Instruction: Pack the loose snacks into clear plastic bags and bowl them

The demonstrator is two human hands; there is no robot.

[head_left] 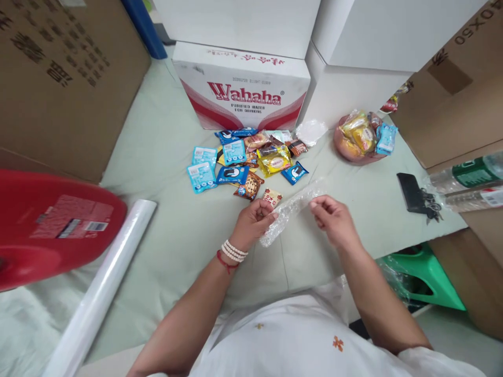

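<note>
A crinkled strip of clear plastic wrap (288,212) stretches between my two hands above the table. My left hand (253,222), with bracelets at its wrist, pinches the strip's left part. Its right part is pinched by my right hand (332,217). Just beyond my left fingers lies a small cream-coloured snack packet (272,197). Behind that sits a loose pile of wrapped snacks, among them a yellow packet (275,161), a brown cookie packet (250,186), blue packets (232,175) and light-blue pouches (201,177).
A Wahaha water box (251,99) stands behind the snacks. To the right are a pink bowl (346,152) of snacks, a black wallet-like item (411,192) with keys, and plastic bottles (477,173). A red container (58,225) and a white roll (102,288) lie left.
</note>
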